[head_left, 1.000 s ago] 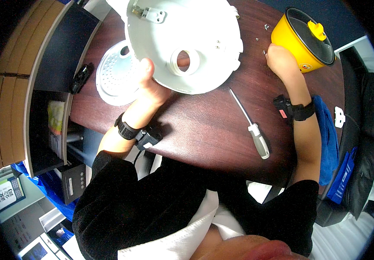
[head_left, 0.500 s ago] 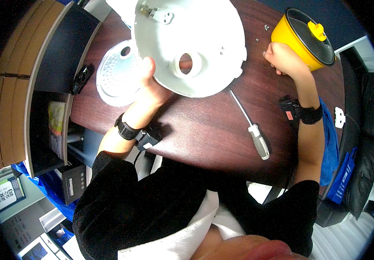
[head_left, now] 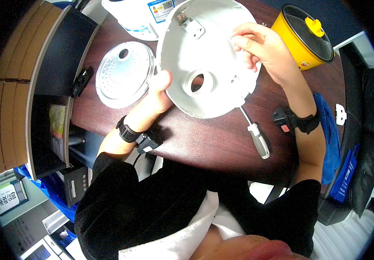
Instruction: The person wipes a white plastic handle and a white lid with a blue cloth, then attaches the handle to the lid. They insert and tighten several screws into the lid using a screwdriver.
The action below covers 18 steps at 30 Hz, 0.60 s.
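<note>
My left hand (head_left: 160, 92) grips the left edge of a round white plastic cover (head_left: 213, 56), thumb inside and fingers hidden beneath. This hollow cover is tilted up toward me and has a round collared hole near its lower side and a small hinge-like fitting near the top. Over its upper right part is my right hand (head_left: 267, 50), thumb and forefinger pinched together; whatever is between them is too small to make out. A screwdriver (head_left: 258, 138) with a grey and white handle lies on the table, its tip hidden behind the cover's lower right edge.
Left of the cover lies a pale perforated disc (head_left: 122, 84). A white appliance body (head_left: 137, 24) with a label stands behind. At the far right is a yellow pot (head_left: 294, 41) with a dark lid. Blue cloth (head_left: 329, 143) hangs by my right forearm; shelving (head_left: 48, 56) borders the left.
My right hand has moved left from beside the yellow pot to above the cover, fingers pinched. The cover has shifted right and nearer, uncovering more of the disc and the white appliance.
</note>
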Tool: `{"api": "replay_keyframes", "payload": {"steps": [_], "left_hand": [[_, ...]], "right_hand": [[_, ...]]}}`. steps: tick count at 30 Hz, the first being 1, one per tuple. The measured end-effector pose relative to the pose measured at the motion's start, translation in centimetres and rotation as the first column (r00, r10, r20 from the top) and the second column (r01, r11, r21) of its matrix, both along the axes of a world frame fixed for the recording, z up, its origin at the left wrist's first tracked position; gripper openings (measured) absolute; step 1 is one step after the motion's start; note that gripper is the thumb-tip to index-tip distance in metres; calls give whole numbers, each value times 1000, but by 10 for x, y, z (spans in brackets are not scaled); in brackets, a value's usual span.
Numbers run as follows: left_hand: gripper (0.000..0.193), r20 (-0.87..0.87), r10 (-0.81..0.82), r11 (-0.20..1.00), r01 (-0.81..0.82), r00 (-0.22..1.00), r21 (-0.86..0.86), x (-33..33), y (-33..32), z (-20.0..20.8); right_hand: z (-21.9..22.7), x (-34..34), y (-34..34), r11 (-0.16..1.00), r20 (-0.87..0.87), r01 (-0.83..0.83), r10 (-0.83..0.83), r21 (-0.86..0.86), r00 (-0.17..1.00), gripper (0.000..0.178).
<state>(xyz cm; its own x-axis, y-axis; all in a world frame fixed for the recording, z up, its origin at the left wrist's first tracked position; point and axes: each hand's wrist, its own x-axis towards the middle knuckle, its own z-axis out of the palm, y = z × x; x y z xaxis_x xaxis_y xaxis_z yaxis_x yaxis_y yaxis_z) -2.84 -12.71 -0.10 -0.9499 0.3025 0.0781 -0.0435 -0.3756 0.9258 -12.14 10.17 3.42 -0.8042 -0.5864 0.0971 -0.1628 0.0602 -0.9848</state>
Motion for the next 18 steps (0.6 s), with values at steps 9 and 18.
{"api": "replay_keyframes", "payload": {"steps": [9,18], "left_hand": [[105,47,-97,995,97,994,-9,3,0,-7],[107,37,-122,992,123,992,-19,5,3,-7]], "right_hand": [[-5,14,-14,993,80,14,-5,-115,997,19],[-4,20,-18,985,61,19,-8,-172,998,19]]}}
